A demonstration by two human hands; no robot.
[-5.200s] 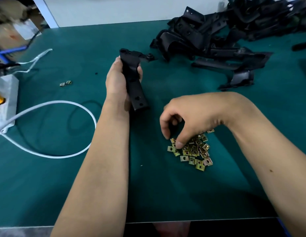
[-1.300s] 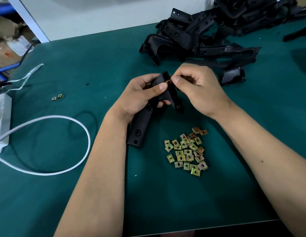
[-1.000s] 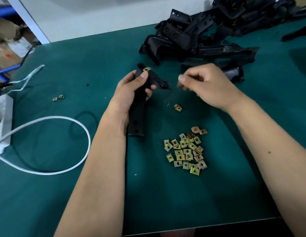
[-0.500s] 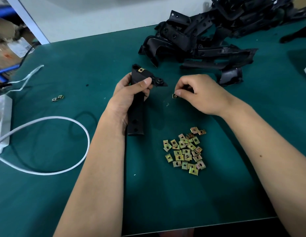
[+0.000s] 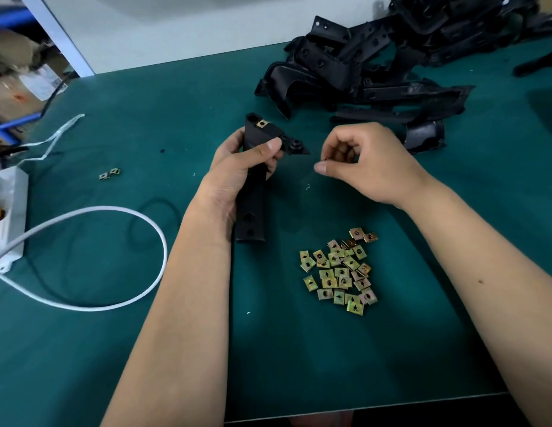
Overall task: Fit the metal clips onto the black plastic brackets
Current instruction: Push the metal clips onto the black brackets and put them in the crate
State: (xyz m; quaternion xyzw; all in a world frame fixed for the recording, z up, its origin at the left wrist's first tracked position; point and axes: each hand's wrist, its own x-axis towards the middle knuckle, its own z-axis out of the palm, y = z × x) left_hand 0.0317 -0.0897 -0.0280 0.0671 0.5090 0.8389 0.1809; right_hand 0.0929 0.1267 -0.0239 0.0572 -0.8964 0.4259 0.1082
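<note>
Right hand [image 5: 365,163] lifted, clip unseen | left hand [image 5: 237,167] still grips bracket [image 5: 253,192]

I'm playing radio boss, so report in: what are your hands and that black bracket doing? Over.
Left hand grips bracket, one clip fitted on top. Right hand curled, contents unseen. Nothing blocking.

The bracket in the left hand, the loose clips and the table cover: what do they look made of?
Bracket: seemingly moulded black plastic, matt with a dull sheen, with formed holes and ribs.
Clips: thin stamped metal, with a yellowish, iridescent plated look and punched holes.
Table cover: a dark green mat, smooth and matt, possibly rubber or vinyl; the picture leaves that open.
</note>
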